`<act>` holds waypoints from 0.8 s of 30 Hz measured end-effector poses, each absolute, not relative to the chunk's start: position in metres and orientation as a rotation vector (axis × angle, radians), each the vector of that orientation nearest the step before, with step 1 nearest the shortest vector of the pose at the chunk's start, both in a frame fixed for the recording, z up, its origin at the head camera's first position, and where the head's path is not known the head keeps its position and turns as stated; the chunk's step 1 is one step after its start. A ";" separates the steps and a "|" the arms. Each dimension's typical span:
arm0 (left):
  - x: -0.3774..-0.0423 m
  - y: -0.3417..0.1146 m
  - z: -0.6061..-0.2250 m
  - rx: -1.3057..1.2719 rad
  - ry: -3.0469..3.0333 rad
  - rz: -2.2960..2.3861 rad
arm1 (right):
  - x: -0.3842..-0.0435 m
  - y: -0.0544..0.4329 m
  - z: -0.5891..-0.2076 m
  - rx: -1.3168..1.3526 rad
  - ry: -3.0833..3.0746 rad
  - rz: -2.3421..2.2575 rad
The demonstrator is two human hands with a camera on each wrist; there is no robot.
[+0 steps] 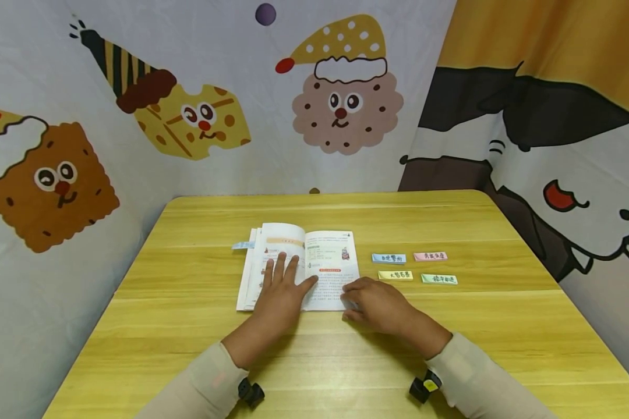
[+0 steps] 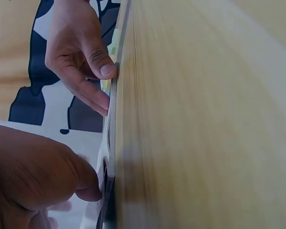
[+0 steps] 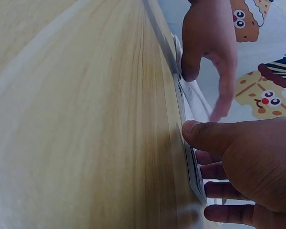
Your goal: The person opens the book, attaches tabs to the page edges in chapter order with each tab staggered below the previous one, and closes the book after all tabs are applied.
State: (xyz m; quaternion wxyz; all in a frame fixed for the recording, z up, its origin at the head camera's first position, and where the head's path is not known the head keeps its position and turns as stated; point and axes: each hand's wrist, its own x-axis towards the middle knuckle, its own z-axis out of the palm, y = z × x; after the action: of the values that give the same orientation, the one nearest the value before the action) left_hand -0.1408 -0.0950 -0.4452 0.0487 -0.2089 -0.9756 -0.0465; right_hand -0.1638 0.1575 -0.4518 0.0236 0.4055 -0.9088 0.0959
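An open book [image 1: 331, 291] lies on the wooden table, printed with text and small pictures. A light blue paper tab [image 1: 243, 245] sticks out past its left side. My left hand [image 1: 279, 291] rests on the left page with fingers spread, its thumb reaching across the fold onto the right page. At the lower right edge of the book is my right hand [image 1: 380, 304], fingertips on the page margin and thumb by the corner. In the right wrist view, the right thumb [image 3: 200, 133] touches the book's edge, and the other fingers extend beside it.
Right of the book lie paper strips with handwriting: blue [image 1: 389, 258], pink [image 1: 430, 256], yellow [image 1: 395, 275] and green [image 1: 439, 279]. Behind the table [image 1: 398, 215] hangs a cloth [image 1: 215, 180] with cartoon prints. Each wrist carries a small black camera [image 1: 250, 392].
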 end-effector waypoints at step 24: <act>-0.141 -0.091 -0.450 -0.666 -3.079 -0.237 | -0.163 0.159 -0.451 1.263 -2.830 0.317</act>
State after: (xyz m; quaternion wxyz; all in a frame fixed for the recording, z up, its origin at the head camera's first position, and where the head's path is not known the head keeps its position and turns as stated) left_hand -0.1415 -0.0915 -0.4502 -0.0086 -0.2107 -0.9746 -0.0751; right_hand -0.1632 0.1591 -0.4513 0.0133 0.4053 -0.9084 0.1018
